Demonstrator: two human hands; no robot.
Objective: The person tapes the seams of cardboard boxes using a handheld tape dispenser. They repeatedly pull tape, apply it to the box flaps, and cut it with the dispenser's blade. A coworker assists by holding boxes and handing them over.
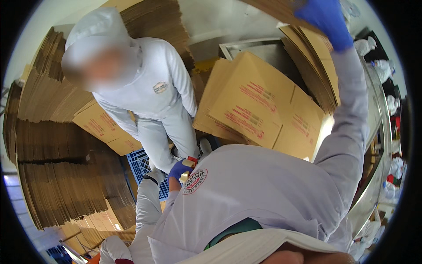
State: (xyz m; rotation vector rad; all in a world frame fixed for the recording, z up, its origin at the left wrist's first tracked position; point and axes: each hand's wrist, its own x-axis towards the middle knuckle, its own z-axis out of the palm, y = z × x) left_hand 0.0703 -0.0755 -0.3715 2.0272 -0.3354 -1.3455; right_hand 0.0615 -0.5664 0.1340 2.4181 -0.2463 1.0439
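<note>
My right hand (327,20), in a blue glove, is raised high at the upper right. Its fingers close on the edge of a flattened cardboard box (277,9), most of which lies outside the picture. My left hand (179,169), also gloved in blue, is low in front of my white coat. It grips what looks like a tape dispenser (189,163) with red parts and a tan roll; my coat hides part of it. Beyond my chest lean several flat brown cardboard boxes (250,99) with red print.
A person in white hooded clothing (151,83) stands close by at the left. Tall stacks of flattened cardboard (61,163) line the left side. A blue plastic pallet (140,165) lies on the floor. More cardboard (314,61) leans by a metal frame (259,42). People in white (384,68) are far right.
</note>
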